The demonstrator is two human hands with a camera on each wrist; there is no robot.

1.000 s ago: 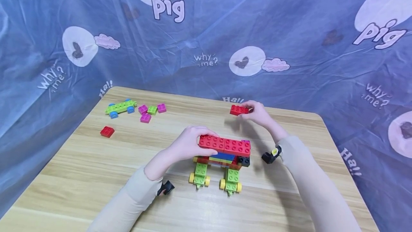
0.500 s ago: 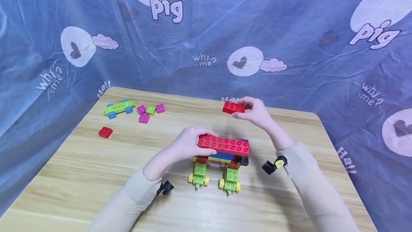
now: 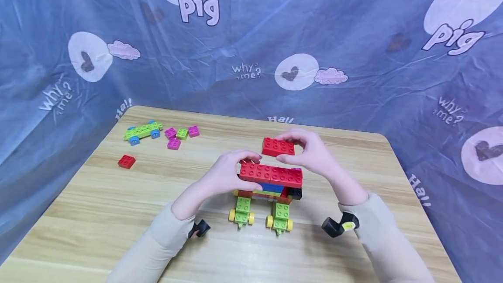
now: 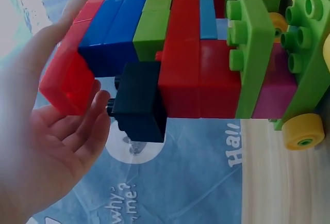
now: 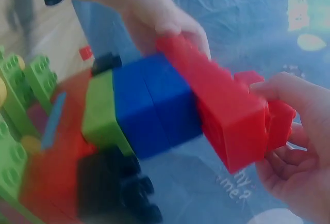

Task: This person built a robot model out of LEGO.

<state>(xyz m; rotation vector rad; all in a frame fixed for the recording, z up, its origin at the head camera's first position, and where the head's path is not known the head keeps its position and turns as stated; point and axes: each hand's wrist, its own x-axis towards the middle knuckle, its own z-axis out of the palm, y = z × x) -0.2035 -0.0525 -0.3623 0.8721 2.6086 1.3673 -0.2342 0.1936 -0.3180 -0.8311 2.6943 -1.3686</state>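
Observation:
A toy-brick build stands on yellow-wheeled green bases at the middle of the table. Two red bricks end to end form its top row, over blue bricks and lime ones. Black bricks jut from its ends. My left hand grips the left end of the top row, thumb in front and fingers behind. My right hand pinches a separate red brick by its right end, just behind and above the row. In the right wrist view that held brick overlaps the row's studded side.
Back left on the wooden table are a lime car base with blue wheels, several small magenta bricks and a lime brick. A small red brick lies nearer. A blue printed cloth hangs behind the table.
My right hand has brought the red brick left and toward me, from the back of the table to close over the build. My left hand keeps its hold with its fingers slightly raised.

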